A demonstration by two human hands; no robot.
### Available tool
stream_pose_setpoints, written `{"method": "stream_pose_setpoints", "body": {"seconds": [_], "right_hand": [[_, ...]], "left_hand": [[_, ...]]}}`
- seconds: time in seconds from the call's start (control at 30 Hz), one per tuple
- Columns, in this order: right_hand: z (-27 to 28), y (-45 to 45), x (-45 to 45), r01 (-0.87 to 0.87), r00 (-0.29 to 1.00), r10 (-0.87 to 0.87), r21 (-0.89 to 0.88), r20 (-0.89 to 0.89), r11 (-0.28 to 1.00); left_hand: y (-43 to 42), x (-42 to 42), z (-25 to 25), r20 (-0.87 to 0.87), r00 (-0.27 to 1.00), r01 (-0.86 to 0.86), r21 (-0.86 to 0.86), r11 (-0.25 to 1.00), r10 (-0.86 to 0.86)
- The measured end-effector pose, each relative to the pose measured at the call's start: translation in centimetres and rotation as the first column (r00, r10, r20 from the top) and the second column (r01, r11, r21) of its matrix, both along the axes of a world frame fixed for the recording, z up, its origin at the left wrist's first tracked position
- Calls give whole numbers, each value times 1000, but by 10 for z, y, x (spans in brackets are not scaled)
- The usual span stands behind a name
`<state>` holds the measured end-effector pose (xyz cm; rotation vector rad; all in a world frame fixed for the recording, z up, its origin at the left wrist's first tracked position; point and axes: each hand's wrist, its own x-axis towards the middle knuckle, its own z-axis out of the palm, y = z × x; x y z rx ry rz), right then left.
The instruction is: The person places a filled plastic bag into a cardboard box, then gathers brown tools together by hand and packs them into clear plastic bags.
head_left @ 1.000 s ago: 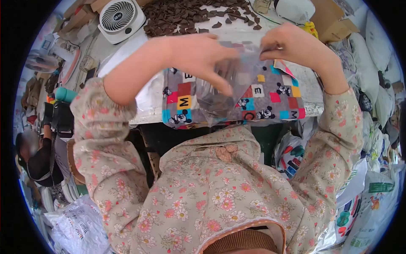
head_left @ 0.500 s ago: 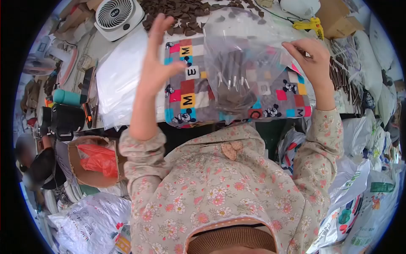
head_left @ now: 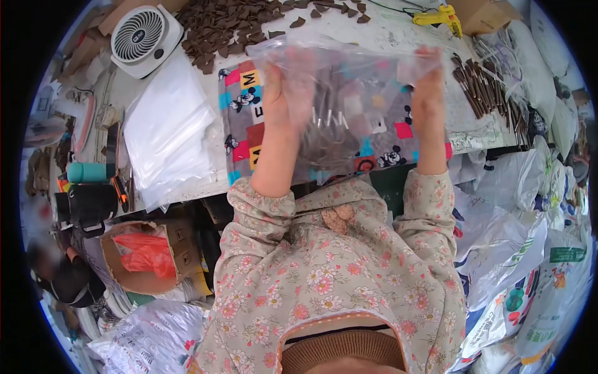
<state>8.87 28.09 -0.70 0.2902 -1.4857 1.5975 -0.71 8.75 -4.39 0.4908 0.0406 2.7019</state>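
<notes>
A clear plastic bag (head_left: 355, 68) with dark slender pieces with shiny ends (head_left: 330, 128) inside lies over a patterned cartoon cloth (head_left: 240, 134). At the bag's upper left corner is my left hand (head_left: 288, 90), its fingers partly behind or under the film and blurred. The upper right corner of the bag is gripped by my right hand (head_left: 428, 84), whose fingers are closed on the film. The bag's top edge stretches between the two hands.
Brown flat pieces (head_left: 230, 25) are heaped at the back. A white fan (head_left: 146, 40) and clear plastic sheets (head_left: 171, 128) are on the left. Brown sticks (head_left: 476, 87) and a yellow tool (head_left: 439, 19) lie right. A person (head_left: 65, 274) is at far left.
My left hand has come from the left of the bag to its upper left corner. My right hand has moved slightly left, and the bag's top is now spread wide.
</notes>
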Motion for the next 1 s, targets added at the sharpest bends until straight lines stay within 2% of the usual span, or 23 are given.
{"method": "stream_pose_setpoints", "body": {"seconds": [0.07,0.13,0.2,0.23,0.3,0.37,0.4,0.43,0.47,0.5,0.53,0.57,0.6,0.63,0.67,0.7,0.73,0.8,0.87,0.9,0.93,0.97,1.0], "right_hand": [[-20,-11,-4,-103,959,119,-73,257,992],[-3,-24,-8,-206,932,224,-90,287,974],[0,-37,-15,-308,894,326,-106,307,945],[-2,-40,-23,-320,895,368,-210,254,924],[-11,-45,-36,-329,894,400,-314,200,891],[-17,-53,-42,-456,860,467,-716,-204,528],[-18,-58,-44,-451,863,463,-719,-200,529],[-15,-65,-43,-425,874,416,-810,-251,405],[-15,-68,-43,-399,886,360,-878,-293,265],[-27,-66,-44,-393,887,358,-883,-291,256],[-41,-65,-46,-546,803,433,-795,-409,263],[-54,-64,-47,-684,698,505,-683,-509,257],[-55,-68,-45,-680,701,502,-688,-507,253],[-53,-75,-39,-439,876,435,-714,-207,546],[-52,-79,-36,-159,959,268,-612,90,775],[-60,-81,-35,-69,977,163,-515,139,854],[-66,-79,-33,-70,977,164,-519,137,852],[-69,-78,-31,-135,986,159,-315,52,939],[-62,-84,-29,-126,987,149,-312,53,942],[-54,-90,-28,5,984,41,-257,175,966],[-50,-94,-27,128,954,-69,-188,291,974],[-50,-94,-27,123,954,-64,-188,293,974],[-53,-91,-27,74,961,-3,-246,276,966]], "left_hand": [[-2,-3,-7,41,998,50,32,998,-51],[-4,-2,-6,-55,998,-21,-55,998,18],[0,1,2,-115,993,-15,-32,999,12],[2,1,8,-180,984,-4,-6,1000,3],[2,0,19,-110,993,-61,-79,995,52],[2,4,25,-38,994,-106,-154,982,102],[3,6,25,70,996,-42,-121,992,50],[2,8,24,177,984,18,-85,996,-2],[2,4,14,184,983,18,-92,996,-1],[3,-4,-6,94,993,68,20,997,-70],[3,-8,-11,-5,992,129,128,983,-129],[0,-8,-17,1,992,129,122,984,-130],[-3,-5,-14,68,996,65,17,998,-66],[-7,0,-11,128,992,5,-88,996,6],[-9,4,-16,131,991,3,-91,996,9],[-9,9,-21,-114,974,-226,-343,912,198],[-9,13,-26,-389,872,-472,-504,723,298],[-9,13,-28,-380,872,-479,-535,696,308],[-9,13,-25,-318,900,-427,-517,742,297],[-8,11,-23,-321,899,-429,-512,744,298],[-10,10,-22,-165,959,-281,-418,864,232],[-12,10,-20,-15,991,-134,-291,947,135],[-13,13,-18,-14,990,-136,-292,947,138]]}}
